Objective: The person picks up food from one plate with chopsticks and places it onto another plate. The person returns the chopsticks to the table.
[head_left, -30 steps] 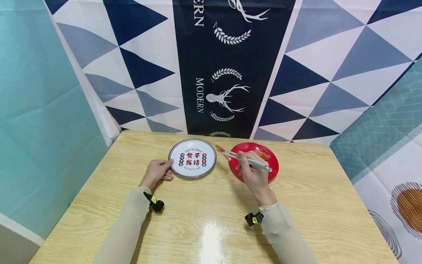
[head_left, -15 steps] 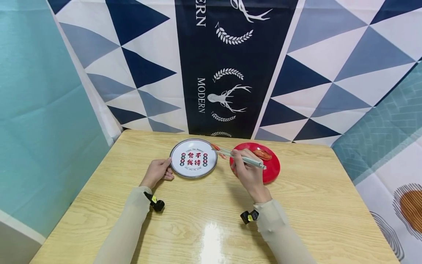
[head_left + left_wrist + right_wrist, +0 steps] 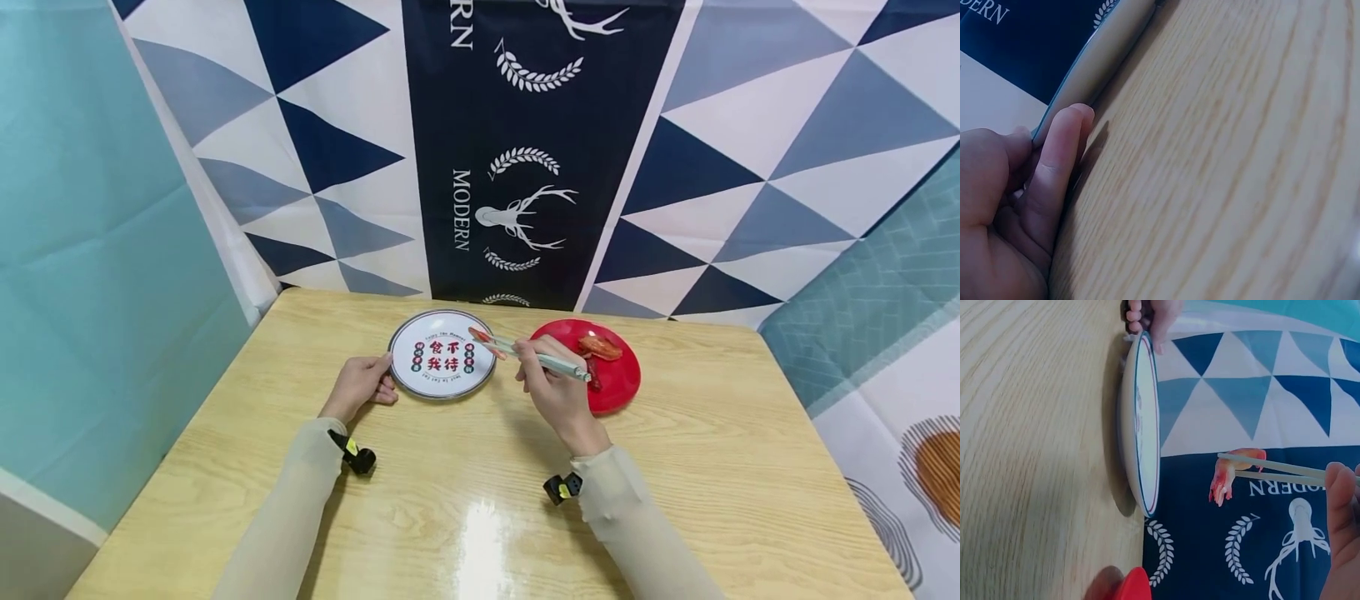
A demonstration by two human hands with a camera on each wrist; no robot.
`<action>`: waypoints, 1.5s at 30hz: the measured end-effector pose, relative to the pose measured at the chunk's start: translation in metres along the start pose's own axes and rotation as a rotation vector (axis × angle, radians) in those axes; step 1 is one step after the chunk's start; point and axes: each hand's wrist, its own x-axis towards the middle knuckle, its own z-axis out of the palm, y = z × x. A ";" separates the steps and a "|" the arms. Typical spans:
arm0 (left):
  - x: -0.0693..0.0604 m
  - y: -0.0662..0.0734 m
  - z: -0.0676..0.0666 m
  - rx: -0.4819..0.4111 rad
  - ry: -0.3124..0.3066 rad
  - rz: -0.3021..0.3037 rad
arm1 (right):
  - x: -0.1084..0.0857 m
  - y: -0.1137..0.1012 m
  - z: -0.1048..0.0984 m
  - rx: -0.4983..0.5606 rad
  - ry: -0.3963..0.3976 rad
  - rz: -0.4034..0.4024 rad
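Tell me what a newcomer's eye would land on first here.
Probably the red plate, right of the white plate on the wooden table, partly behind the right hand. Then the shrimp-like piece pinched in pale chopsticks, aloft near the white plate's right edge. A dark panel with white deer print stands out behind the table.

The head view is bright, glare whitening the near bench; both wrist views are dimmer and bluish, shadow beside the white plate.
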 end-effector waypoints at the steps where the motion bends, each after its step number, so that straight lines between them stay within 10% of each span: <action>1: 0.001 0.001 0.000 -0.001 -0.003 0.002 | 0.000 0.000 0.000 -0.002 -0.003 -0.002; 15: -0.002 0.005 0.002 -0.006 -0.009 -0.015 | -0.015 0.033 0.007 -0.042 -0.064 -0.059; 45: 0.000 0.002 0.000 0.000 -0.012 -0.030 | -0.026 0.035 0.021 -0.103 -0.189 -0.217</action>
